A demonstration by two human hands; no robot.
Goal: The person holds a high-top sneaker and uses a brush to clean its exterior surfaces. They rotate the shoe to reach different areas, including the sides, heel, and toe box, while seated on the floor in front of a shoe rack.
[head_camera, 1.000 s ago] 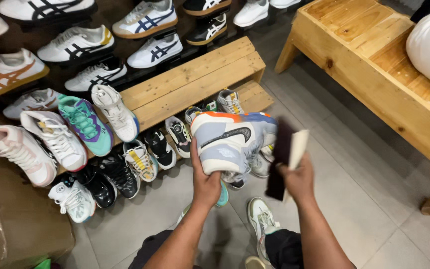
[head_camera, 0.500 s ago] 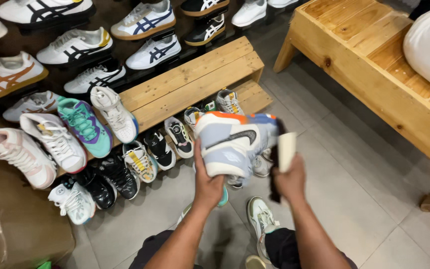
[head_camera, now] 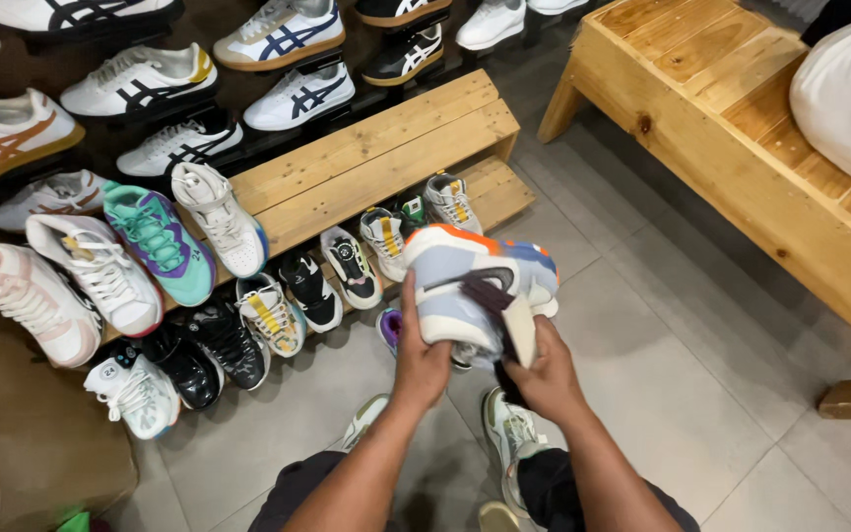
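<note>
The left hand (head_camera: 421, 360) grips a high-top sneaker (head_camera: 475, 286) by its lower end, fingers wrapped around it, thumb on the near face. The sneaker is grey-lilac and white with an orange and blue collar and a dark curved side stripe; it is held in the air, tilted, above the tiled floor (head_camera: 662, 394).

The right hand (head_camera: 544, 379) closes around a dark cloth with a pale face (head_camera: 514, 330) and presses it against the side of the sneaker, just right of the left-hand grip. Both grips are closed and loaded.

Beyond the held sneaker, a low wooden shoe rack (head_camera: 376, 158) carries rows of sneakers. Left of the grip stand a teal and purple sneaker (head_camera: 155, 241) and a white high-top (head_camera: 219, 217). Well right of the grip stands a wooden bench (head_camera: 741, 148) bearing a white bag (head_camera: 849, 99). Below the hands, the person's own shoe (head_camera: 509, 433) rests on the floor.
</note>
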